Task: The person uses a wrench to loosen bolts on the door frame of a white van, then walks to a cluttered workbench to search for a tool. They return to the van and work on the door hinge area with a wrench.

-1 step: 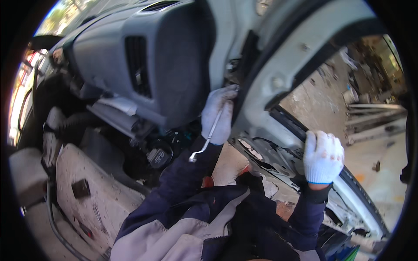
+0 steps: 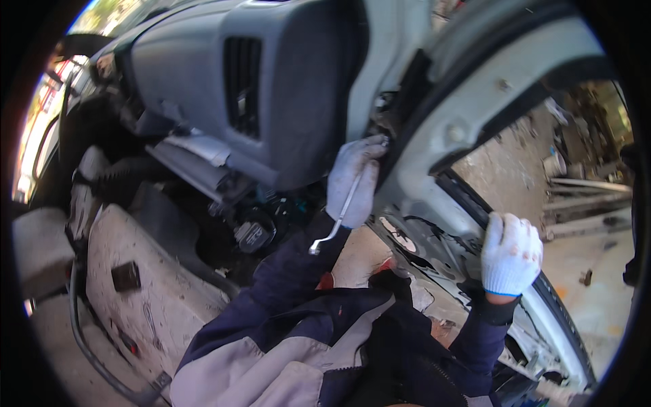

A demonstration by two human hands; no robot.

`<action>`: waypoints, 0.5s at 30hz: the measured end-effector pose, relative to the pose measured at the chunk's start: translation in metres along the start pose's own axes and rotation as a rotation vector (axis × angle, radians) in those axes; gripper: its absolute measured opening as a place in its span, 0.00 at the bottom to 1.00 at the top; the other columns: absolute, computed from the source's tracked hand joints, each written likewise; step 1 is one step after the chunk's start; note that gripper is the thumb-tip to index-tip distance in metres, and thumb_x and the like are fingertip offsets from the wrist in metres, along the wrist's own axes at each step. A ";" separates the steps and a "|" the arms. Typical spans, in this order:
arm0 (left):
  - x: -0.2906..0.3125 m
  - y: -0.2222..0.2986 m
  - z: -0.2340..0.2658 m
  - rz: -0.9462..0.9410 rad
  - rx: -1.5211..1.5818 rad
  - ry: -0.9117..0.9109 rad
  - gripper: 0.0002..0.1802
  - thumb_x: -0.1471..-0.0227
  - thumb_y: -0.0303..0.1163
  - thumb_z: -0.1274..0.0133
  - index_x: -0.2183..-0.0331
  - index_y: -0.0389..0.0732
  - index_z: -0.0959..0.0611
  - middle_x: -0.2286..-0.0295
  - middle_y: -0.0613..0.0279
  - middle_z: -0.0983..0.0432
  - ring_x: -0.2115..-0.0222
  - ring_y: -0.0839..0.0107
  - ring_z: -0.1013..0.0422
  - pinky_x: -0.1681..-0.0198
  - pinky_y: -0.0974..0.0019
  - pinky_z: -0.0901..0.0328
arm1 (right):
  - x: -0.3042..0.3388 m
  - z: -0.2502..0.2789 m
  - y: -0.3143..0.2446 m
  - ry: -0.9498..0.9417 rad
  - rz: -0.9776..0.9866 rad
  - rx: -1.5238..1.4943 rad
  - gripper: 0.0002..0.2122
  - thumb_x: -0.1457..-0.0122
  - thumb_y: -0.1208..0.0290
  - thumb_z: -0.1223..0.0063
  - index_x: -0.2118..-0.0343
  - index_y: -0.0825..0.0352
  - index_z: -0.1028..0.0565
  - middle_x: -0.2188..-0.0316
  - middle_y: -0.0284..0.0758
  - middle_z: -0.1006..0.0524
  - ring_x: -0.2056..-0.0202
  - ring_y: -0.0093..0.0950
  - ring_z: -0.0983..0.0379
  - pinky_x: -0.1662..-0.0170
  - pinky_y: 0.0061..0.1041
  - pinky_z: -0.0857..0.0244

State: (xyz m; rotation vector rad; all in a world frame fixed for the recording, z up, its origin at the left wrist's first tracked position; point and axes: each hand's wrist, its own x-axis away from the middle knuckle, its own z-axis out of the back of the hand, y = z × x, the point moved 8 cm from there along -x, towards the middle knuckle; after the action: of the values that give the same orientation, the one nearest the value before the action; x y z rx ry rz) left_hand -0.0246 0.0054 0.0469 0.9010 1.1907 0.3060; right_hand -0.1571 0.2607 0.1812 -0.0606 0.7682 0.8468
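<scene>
"Down by the right-hand end of a dark grey plastic dashboard (image 2: pixel 308 95) sits a slim silver metal wrench (image 2: pixel 344 211), right? How far along is that job?"

"Partway, I reckon. It's in the left hand (image 2: pixel 344 178), a white knit glove with fingers closed around it near the top, up at the gap beside a pale painted metal door (image 2: pixel 420 163). Upper end's hidden by the fingers, so no clue if it's seated on anything."

"So what's done and what's left?"

"The door's inner face has bare openings showing, so I'd call the trim off. Can't see any fastener loose or tight, so what's left is anyone's guess."

"Which way does the wrench point?"

"Long axis slants from lower left to upper right, closer to upright than level. Free end kinks left and aims down, back toward the wearer, over the dark blue sleeve (image 2: pixel 298 254)."

"And the other hand?"

"The right hand (image 2: pixel 512 251), also white-gloved, has its fingers hooked over the door's edge below the window opening. Further out left there's a stained pale seat (image 2: pixel 159 261), and long pale strips (image 2: pixel 590 184) lie on the ground outside."
</scene>
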 end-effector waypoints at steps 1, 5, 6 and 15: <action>0.010 0.002 0.005 0.011 -0.003 -0.009 0.15 0.39 0.20 0.48 0.51 0.35 0.16 0.45 0.46 0.19 0.45 0.50 0.24 0.39 0.54 0.30 | 0.001 -0.003 -0.001 -0.029 0.004 0.018 0.10 0.36 0.59 0.34 0.67 0.60 0.19 0.68 0.36 0.19 0.63 0.39 0.21 0.57 0.40 0.28; 0.057 0.022 0.042 0.031 -0.069 -0.005 0.12 0.41 0.19 0.49 0.56 0.37 0.16 0.45 0.45 0.21 0.44 0.45 0.26 0.39 0.49 0.32 | 0.009 -0.014 0.002 -0.089 0.065 0.067 0.08 0.31 0.63 0.40 0.62 0.61 0.18 0.65 0.36 0.18 0.61 0.39 0.20 0.55 0.38 0.27; 0.068 0.027 0.053 0.061 -0.071 0.026 0.09 0.42 0.18 0.49 0.61 0.38 0.17 0.44 0.45 0.21 0.44 0.45 0.27 0.39 0.49 0.31 | 0.010 -0.018 0.004 -0.120 0.084 0.103 0.08 0.29 0.64 0.43 0.61 0.61 0.18 0.63 0.36 0.18 0.60 0.39 0.21 0.54 0.38 0.27; 0.126 0.108 0.265 0.308 -0.273 0.336 0.28 0.21 0.44 0.62 0.59 0.33 0.15 0.64 0.52 0.15 0.66 0.66 0.19 0.58 0.62 0.24 | 0.018 -0.032 0.011 -0.209 0.168 0.249 0.13 0.23 0.62 0.53 0.52 0.64 0.19 0.55 0.36 0.17 0.53 0.36 0.20 0.49 0.34 0.26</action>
State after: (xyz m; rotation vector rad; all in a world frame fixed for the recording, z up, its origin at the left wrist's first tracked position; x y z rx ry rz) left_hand 0.2857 0.0377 0.0653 0.8094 1.2759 0.8757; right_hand -0.1767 0.2691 0.1494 0.3136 0.6820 0.8947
